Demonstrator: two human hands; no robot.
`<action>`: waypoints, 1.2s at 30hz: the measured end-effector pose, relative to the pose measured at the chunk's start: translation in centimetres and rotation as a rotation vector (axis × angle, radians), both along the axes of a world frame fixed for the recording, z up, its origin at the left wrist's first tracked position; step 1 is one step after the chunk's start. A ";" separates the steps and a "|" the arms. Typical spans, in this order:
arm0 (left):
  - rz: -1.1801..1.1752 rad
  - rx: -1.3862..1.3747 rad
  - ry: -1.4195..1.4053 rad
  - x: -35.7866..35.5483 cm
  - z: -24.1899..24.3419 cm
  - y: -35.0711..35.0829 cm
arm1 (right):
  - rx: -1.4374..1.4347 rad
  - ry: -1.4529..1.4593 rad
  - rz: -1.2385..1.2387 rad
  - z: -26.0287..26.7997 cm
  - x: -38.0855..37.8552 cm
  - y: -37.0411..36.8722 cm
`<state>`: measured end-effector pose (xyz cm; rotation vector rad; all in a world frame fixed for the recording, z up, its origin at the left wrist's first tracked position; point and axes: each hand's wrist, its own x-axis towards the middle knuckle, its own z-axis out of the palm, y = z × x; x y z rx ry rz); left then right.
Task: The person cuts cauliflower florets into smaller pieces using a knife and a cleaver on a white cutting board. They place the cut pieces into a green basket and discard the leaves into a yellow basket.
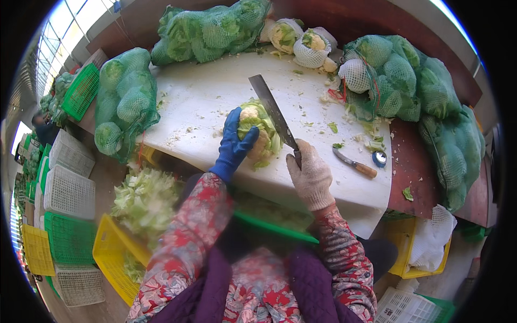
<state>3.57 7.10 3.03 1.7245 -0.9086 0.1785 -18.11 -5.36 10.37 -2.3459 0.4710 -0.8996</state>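
Observation:
My left hand (236, 143), in a blue glove, grips the left side of a cauliflower head (262, 125) with pale green leaves on the white-covered table (202, 93). My right hand (310, 173), in a white knitted glove, is closed around the handle of a cleaver (274, 111). Its dark, broad blade slants up and left along the right side of the cauliflower; whether it touches the leaves I cannot tell. To the right lie a curved knife with a wooden handle (364, 169) and a small blue-rimmed round object (379, 158).
Green mesh sacks of cauliflower (129, 97) line the table's left, back and right edges (404, 76). Two net-wrapped heads (312, 47) sit at the back. Leaf trimmings (145, 198) and a yellow crate (117, 258) are low left; another yellow crate (410, 242) holds white netting.

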 end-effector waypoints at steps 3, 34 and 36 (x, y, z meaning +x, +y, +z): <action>0.056 -0.018 -0.051 -0.6 0.3 -0.5 | -0.054 -0.131 -0.067 2.2 1.2 1.6; 0.125 0.339 -0.497 -1.7 7.4 -5.7 | 0.173 0.624 -0.138 -0.6 4.8 0.4; 0.109 0.362 -0.490 -1.5 7.4 -6.5 | 0.193 0.655 -0.126 0.3 5.0 -0.7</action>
